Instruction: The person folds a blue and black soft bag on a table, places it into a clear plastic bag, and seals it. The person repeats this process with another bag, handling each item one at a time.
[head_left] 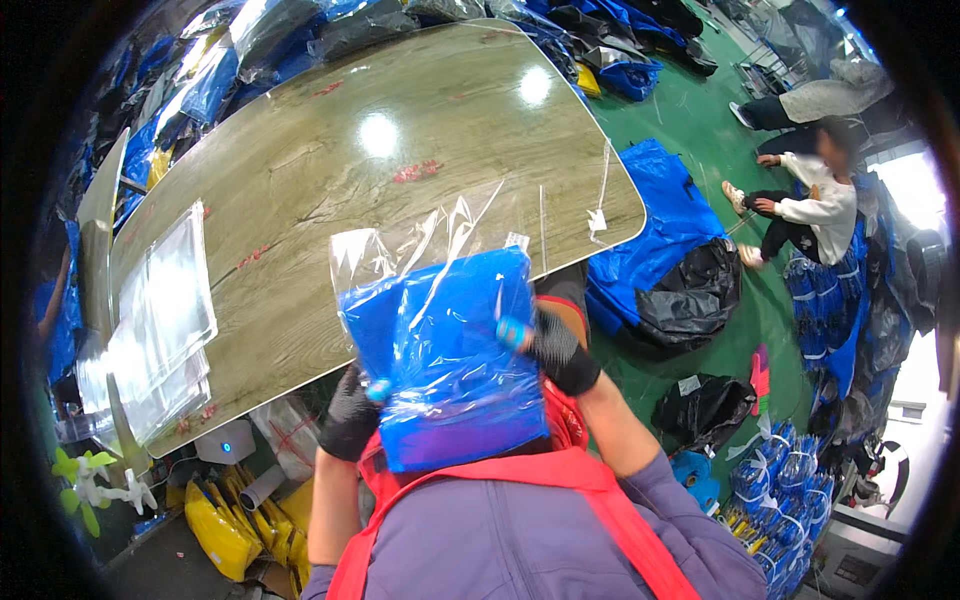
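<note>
Both forearms rise from the lower edge, bare below pushed-up purple sleeves. The left hand (350, 415) and right hand (560, 350) wear black gloves with blue fingertips (512, 333), fingers closed in a pinch, raised near chest height.

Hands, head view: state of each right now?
Left hand: closed on the left edge of the clear bag with the folded blue item.
Right hand: closed on the bag's right edge.
</note>
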